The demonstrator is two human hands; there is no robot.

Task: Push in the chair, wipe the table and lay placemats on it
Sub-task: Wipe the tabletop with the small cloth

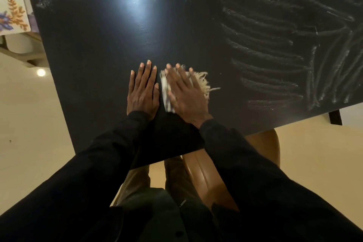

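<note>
Scene is dimly lit from overhead. Strong glare is seen on the dark counter (88, 49), a smaller hotspot on the floor (29, 124). Right hand (185, 92) is motion-blurred. Edges are bent by wide-angle distortion.

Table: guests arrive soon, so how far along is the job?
Done: the chair looks tucked under the table edge. In hand: the right hand presses a fringed cloth flat; wipe streaks mark the right side, while the left hand rests flat. Left: the unstreaked area, and placemats, none laid yet.
</note>
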